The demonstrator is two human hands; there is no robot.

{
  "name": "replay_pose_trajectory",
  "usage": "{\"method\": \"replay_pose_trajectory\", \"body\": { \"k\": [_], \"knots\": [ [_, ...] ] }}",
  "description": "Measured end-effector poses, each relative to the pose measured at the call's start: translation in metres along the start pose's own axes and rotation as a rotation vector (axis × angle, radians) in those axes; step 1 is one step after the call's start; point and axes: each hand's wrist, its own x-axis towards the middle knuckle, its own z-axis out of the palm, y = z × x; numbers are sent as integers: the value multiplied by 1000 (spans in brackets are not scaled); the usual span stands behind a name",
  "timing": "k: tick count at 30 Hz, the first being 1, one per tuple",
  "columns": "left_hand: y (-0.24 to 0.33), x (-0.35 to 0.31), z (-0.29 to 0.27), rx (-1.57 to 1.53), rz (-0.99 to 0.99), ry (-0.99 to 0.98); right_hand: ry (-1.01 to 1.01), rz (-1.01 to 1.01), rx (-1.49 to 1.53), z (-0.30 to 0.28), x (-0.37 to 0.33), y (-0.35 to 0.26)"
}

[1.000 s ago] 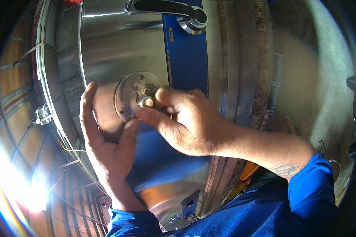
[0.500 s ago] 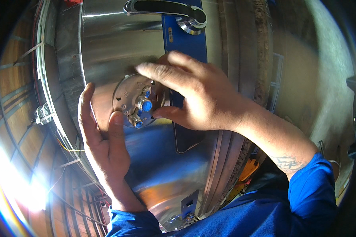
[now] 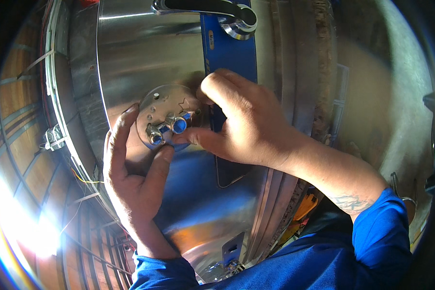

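A round clear-edged metal disc [image 3: 165, 99] lies against a shiny steel door panel [image 3: 145, 48]. Two short metal fittings with blue ends stick out from it: a larger one [image 3: 179, 124] near the middle and a smaller one [image 3: 155, 137] to its left. My left hand [image 3: 137, 183] holds the disc's left and lower rim between spread fingers and thumb. From the right, my right hand [image 3: 246, 116] grips it, thumb below the larger fitting and curled fingers at the right rim. What lies behind the disc is hidden.
A blue lock plate [image 3: 229, 55] with a chrome lever handle [image 3: 239, 21] runs along the door's right side. Ribbed door edging [image 3: 266, 203] lies beyond it. An orange tool-like object [image 3: 307, 208] sits at lower right. A thin yellow wire [image 3: 84, 180] hangs at left.
The disc has turned clockwise, so the smaller fitting swung from below the larger one to its left. My right fingers have curled in at the rim; my left thumb has shifted right.
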Motion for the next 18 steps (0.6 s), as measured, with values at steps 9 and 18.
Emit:
{"method": "replay_pose_trajectory", "body": {
  "k": [9,18],
  "knots": [
    [-12,-2,-1,6,45,41,-89,-106,37,-5,1,11],
    [-3,-4,1,-113,8,12,-115,-68,60,-6,2,8]
  ]
}}
